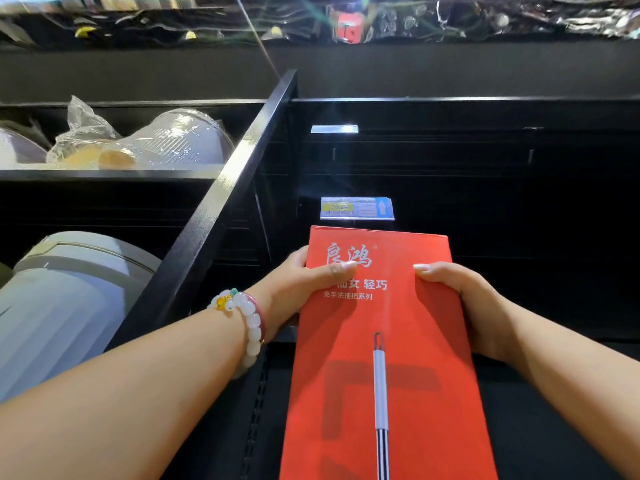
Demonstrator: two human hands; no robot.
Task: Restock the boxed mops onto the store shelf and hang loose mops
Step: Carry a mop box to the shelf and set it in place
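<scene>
— What is seen at the far left?
— A grey ribbed bin (pixel 59 306) is lying on a lower shelf, with plastic-wrapped goods (pixel 138 143) stored above it, beside a black upright (pixel 221 188).
— And the hands?
— The red mop box (pixel 381 358) is grasped at its left edge by the left hand (pixel 304 282), thumb laid on top; a beaded bracelet (pixel 246 323) is worn on that wrist. The right edge is gripped by the right hand (pixel 464 299).
— Where is the box?
— It is held before the dark shelf bay, below a price tag (pixel 356 208).
</scene>
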